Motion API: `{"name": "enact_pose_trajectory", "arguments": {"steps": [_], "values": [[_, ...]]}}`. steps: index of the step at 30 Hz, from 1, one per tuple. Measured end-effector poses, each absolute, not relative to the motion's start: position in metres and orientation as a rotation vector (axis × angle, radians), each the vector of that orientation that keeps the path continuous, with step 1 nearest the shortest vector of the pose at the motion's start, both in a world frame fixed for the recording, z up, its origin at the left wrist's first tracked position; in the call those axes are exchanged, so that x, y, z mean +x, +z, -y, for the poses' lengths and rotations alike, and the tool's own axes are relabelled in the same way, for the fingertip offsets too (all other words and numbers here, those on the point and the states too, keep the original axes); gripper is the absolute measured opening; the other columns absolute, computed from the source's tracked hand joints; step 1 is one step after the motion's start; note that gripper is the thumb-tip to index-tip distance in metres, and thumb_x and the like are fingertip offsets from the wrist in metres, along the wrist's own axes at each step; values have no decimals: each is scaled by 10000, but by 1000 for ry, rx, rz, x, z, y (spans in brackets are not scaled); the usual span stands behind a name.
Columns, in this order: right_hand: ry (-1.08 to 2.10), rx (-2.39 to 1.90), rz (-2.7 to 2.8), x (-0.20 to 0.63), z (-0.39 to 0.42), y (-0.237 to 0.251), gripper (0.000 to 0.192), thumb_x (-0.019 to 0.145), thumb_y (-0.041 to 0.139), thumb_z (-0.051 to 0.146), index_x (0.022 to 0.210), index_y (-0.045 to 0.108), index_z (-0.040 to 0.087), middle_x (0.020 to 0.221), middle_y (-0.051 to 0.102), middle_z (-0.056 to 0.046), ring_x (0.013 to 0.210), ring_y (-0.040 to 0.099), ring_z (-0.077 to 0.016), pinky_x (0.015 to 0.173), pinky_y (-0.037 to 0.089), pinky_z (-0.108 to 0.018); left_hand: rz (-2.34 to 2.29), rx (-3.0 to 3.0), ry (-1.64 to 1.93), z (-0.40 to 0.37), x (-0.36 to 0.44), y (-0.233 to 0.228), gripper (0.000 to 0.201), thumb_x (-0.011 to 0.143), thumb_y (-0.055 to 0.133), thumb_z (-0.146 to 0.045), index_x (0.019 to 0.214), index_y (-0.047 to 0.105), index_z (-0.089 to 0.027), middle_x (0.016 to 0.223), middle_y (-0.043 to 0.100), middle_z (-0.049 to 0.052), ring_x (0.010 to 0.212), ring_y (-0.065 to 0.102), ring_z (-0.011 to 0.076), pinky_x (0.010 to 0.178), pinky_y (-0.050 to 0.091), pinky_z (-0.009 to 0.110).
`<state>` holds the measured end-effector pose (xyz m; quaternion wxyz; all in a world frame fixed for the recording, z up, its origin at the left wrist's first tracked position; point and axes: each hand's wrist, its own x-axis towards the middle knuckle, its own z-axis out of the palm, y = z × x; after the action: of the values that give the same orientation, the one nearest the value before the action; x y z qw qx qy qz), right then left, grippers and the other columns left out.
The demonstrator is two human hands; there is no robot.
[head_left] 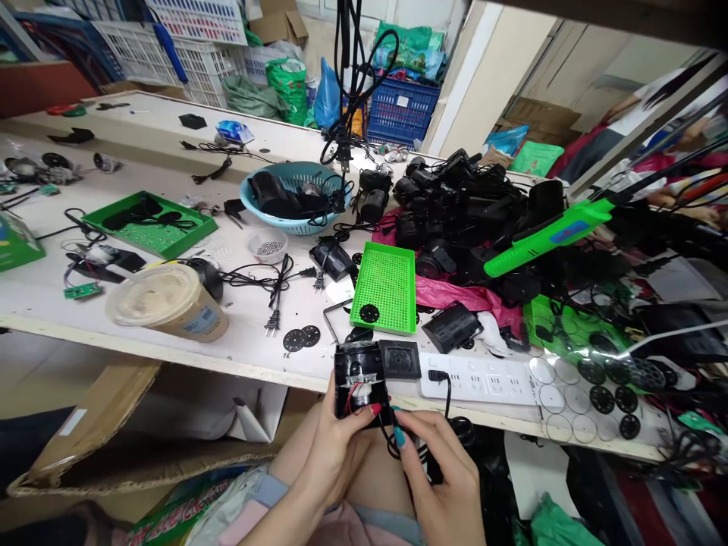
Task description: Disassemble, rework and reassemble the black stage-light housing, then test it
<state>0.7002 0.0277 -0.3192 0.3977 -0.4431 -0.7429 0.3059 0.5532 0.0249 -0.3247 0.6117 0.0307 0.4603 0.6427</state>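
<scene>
We hold a small black open casing [359,379] just off the near edge of the white worktable [239,345], over our lap. Our left hand [333,447] wraps the casing from below and from its left side; the fingers are clamped on it, with the thumb, its nail red, pressed against the lower front. Red and white wires show inside the open shell. Our right hand [449,478] sits just right of and below the casing, its fingertips pinched together on a black cord [392,440] that runs from the casing's bottom right corner. A finger with a teal nail touches that corner.

On the table just beyond the casing lies a square black cover [400,359], touching its far right edge. To the right is a white power strip [483,378]. Farther off stands a bright green perforated tray [384,288], and to the left a tan lidded tub [167,301].
</scene>
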Motion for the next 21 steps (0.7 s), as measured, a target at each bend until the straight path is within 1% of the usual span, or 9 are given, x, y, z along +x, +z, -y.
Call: {"name": "enact_pose_trajectory", "arguments": {"steps": [4,6,9,11,14,16,18,21], "values": [[801,-1082,1896,695,-34,-309,300,981,507,134,1204,668,252,1020,677,-65,961,678,-185,819,572,-272,-1038,60,1495,-24,555,-324,587,589,875,-157,1135,665,-208,885,745,28,840,654,188,802,497,260],[831,-1063,1895,690,-38,-305,302,990,488,133,1203,664,256,1024,680,-61,959,676,-176,816,565,-261,-1058,61,1489,-23,555,-323,633,583,876,-158,1175,657,-206,900,747,34,843,655,193,814,500,265],[897,-1102,1858,680,-41,-302,221,995,493,190,1085,687,244,997,699,-57,923,682,-182,789,559,-261,-1076,66,1477,-23,554,-321,667,580,869,-165,1209,650,-209,970,756,53,895,669,221,859,506,289],[969,-1155,1820,675,-43,-302,168,989,516,243,1030,679,233,968,717,-51,876,694,-182,751,556,-251,-1064,69,1472,-22,554,-323,752,579,866,-164,1284,612,-226,1038,754,63,983,671,249,910,500,308],[1161,-1186,1747,668,-45,-304,111,958,570,283,1004,642,212,934,737,-51,848,708,-189,701,544,-239,-1051,86,1468,-21,555,-328,898,571,865,-154,1396,520,-242,1106,742,77,1083,657,283,960,492,333],[1291,-1196,1671,663,-46,-306,77,924,609,278,954,615,207,909,742,-50,845,705,-195,689,532,-241,-1052,118,1473,-20,556,-332,935,585,856,-168,1435,474,-231,1076,744,85,1055,668,295,941,507,356],[1359,-1213,1593,657,-47,-309,84,878,653,268,886,594,208,875,743,-43,787,691,-187,656,516,-240,-1043,146,1474,-20,558,-335,941,603,844,-193,1455,444,-214,1026,747,89,997,683,300,905,524,376],[1290,-1278,1478,650,-45,-315,156,809,710,270,785,569,208,768,706,-17,621,611,-153,558,469,-232,-1033,146,1486,-20,559,-334,983,598,843,-189,1478,405,-209,1023,743,91,984,682,296,887,526,368]]}}
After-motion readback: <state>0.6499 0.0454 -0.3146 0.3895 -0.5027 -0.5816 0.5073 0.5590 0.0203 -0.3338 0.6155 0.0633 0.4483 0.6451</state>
